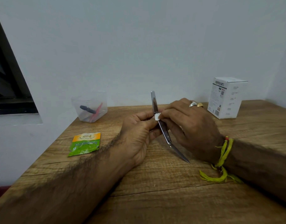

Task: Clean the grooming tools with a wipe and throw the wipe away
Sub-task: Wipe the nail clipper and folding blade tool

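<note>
A metal nail clipper (163, 128) with its lever raised and its curved file blade swung out is held above the middle of the wooden table (155, 183). My left hand (137, 136) grips its body from the left. With my right hand (192, 128) I pinch a small white wipe (157, 117) against the clipper where lever and body meet. The lever points up and the blade tip points down toward the table.
A clear plastic tub (90, 107) holding a dark tool and a red tool stands at the back left. A green and orange sachet (84, 143) lies flat near the left edge. A white carton (226, 97) stands at the back right by the wall.
</note>
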`<move>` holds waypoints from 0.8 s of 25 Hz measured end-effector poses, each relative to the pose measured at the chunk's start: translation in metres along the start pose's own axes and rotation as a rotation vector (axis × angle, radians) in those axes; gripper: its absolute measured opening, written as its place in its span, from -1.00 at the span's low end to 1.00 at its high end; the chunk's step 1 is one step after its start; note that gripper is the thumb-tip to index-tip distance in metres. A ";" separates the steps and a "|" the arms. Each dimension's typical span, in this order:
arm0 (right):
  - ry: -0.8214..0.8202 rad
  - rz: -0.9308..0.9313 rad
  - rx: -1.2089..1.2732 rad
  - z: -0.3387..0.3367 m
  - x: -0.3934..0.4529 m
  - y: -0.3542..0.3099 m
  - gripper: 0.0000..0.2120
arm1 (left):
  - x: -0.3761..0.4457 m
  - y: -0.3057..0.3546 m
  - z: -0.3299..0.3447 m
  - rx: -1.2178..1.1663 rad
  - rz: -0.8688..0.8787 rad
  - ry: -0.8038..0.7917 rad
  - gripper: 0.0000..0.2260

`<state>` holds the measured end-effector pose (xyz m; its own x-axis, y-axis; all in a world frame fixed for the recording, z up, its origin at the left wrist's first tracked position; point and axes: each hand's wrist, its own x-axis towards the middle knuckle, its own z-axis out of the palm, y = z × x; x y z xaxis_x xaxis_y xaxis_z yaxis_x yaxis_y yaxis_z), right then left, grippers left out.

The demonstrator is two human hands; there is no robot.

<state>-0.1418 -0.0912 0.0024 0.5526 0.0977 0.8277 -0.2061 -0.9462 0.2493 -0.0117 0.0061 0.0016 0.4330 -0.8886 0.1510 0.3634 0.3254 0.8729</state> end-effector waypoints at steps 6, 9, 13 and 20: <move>-0.030 -0.009 -0.016 -0.001 -0.001 0.002 -0.92 | 0.004 -0.003 -0.001 0.023 -0.004 0.019 -0.83; -0.045 0.008 -0.003 -0.002 -0.001 0.003 -0.90 | 0.004 -0.002 -0.001 0.023 -0.023 0.036 -0.85; -0.046 0.018 -0.007 -0.004 -0.001 0.002 -0.89 | 0.003 0.000 0.001 0.009 -0.025 0.027 -0.83; -0.075 -0.049 0.000 -0.008 0.001 -0.002 -0.80 | 0.003 0.002 0.002 0.027 -0.042 0.053 -0.82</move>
<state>-0.1470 -0.0866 0.0061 0.6212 0.1208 0.7743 -0.1771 -0.9408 0.2889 -0.0116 0.0038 0.0042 0.4614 -0.8827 0.0894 0.3605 0.2786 0.8902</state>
